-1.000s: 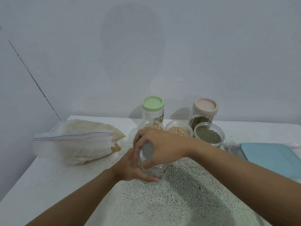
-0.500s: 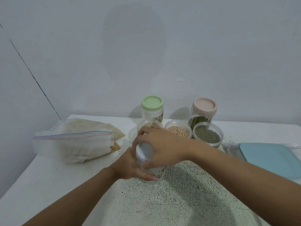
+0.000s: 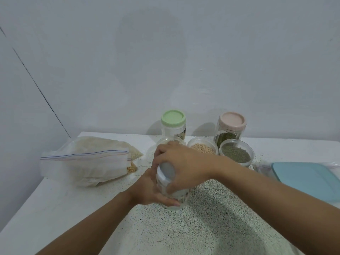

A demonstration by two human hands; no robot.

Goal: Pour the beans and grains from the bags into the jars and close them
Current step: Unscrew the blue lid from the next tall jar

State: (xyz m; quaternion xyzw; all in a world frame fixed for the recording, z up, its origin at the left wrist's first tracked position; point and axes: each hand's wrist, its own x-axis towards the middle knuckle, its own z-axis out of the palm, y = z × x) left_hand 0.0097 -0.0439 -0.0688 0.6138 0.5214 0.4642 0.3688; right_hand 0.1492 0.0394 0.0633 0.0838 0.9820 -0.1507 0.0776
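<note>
A clear plastic jar (image 3: 174,196) stands on the speckled table (image 3: 211,227) in front of me. My left hand (image 3: 147,188) grips its body from the left. My right hand (image 3: 184,166) is curled over its pale grey-white lid (image 3: 166,171) from above. Behind them stand a jar with a green lid (image 3: 173,126) and a jar with a pink lid (image 3: 232,126). Three open tubs sit in a row: one half hidden by my right hand (image 3: 166,141), one of pale beans (image 3: 202,148), one of green grains (image 3: 236,153).
Zip bags (image 3: 88,161) holding pale grain and yellow beans lie at the left of the table. A light blue lidded box (image 3: 309,177) sits at the right edge. The white wall rises close behind the jars.
My right hand has turned a little on the lid, its fingers shifted round toward the left. The jar and my left hand stay in place.
</note>
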